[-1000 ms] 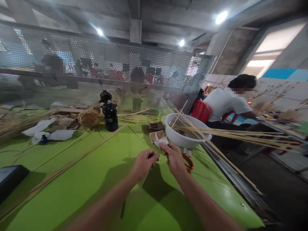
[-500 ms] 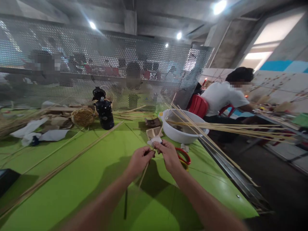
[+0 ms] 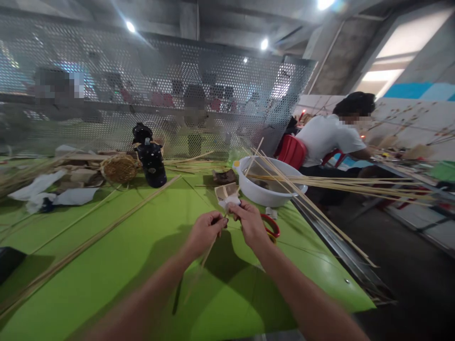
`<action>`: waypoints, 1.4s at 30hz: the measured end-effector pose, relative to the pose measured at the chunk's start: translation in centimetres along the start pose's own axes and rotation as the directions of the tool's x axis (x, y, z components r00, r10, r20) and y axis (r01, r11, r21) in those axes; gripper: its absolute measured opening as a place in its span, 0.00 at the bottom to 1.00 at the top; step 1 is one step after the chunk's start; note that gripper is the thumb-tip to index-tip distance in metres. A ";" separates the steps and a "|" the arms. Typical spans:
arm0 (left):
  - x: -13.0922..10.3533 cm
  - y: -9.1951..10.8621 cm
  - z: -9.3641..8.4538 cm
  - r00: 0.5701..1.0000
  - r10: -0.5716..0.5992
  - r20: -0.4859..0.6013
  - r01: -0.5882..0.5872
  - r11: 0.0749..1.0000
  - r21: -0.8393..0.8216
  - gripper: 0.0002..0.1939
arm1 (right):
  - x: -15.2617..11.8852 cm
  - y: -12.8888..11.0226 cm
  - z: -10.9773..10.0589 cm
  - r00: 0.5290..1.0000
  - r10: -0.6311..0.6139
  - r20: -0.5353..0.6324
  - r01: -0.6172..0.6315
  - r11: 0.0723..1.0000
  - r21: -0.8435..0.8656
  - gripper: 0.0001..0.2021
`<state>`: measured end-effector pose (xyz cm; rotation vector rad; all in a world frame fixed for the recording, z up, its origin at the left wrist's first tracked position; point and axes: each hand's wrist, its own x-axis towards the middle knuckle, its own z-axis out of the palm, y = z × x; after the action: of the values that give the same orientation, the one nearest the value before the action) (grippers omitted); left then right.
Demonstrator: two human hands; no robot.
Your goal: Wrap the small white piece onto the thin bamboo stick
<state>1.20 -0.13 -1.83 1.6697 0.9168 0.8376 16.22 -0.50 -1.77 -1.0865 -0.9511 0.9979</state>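
Observation:
My left hand (image 3: 203, 233) is closed, its thumb and fingers pinching a thin pale strip (image 3: 209, 252) that slants down toward me. Close beside it, my right hand (image 3: 250, 223) grips a small crumpled white wad (image 3: 226, 202), cloth or paper, around the upper part of the strip. The fingers hide where strip and wad meet. Scissors with red and yellow handles (image 3: 273, 224) lie just right of my right hand, partly covered by it. A piece of brown paper or cardboard (image 3: 224, 190) is on the table beyond the wad.
A white basin (image 3: 265, 193) stands at the right, long strips (image 3: 355, 183) jutting over the table edge. Left are a dark bottle (image 3: 153, 166), a woven basket (image 3: 119, 168) and long strips (image 3: 103, 229). Behind is a perforated screen (image 3: 234, 113). A person (image 3: 329, 135) sits at right.
Both hands stay close together in nearly the same place. The strip's lower end has swung a little left, and the view has shifted slightly.

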 end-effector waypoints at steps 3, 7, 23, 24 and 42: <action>-0.3 0.4 0.2 0.996 -0.017 0.085 0.018 1.000 -0.017 0.14 | 1.0 -0.1 -1.2 0.994 -0.029 -0.109 0.033 0.999 0.029 0.11; -0.6 0.4 -0.1 0.985 -0.120 0.128 0.136 0.983 -0.126 0.16 | 0.8 -0.2 -1.0 0.995 -0.040 -0.097 0.045 0.998 0.049 0.12; -0.2 -0.4 -0.3 0.999 -0.024 -0.027 0.022 0.999 -0.047 0.14 | -0.2 0.5 0.1 0.997 -0.025 -0.069 0.026 1.000 0.013 0.13; -0.1 -0.6 -0.4 0.999 -0.024 -0.042 0.021 0.999 -0.049 0.14 | -0.4 0.5 0.4 0.999 -0.019 -0.026 0.020 1.000 0.003 0.13; 0.2 -0.3 -0.4 0.999 -0.034 0.006 0.034 0.997 -0.074 0.13 | 0.2 0.2 -0.1 0.999 -0.035 0.012 0.035 0.999 0.007 0.10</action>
<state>0.90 0.31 -2.00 1.5877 0.8981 0.8340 16.30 -0.30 -1.99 -1.0562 -0.9733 0.9798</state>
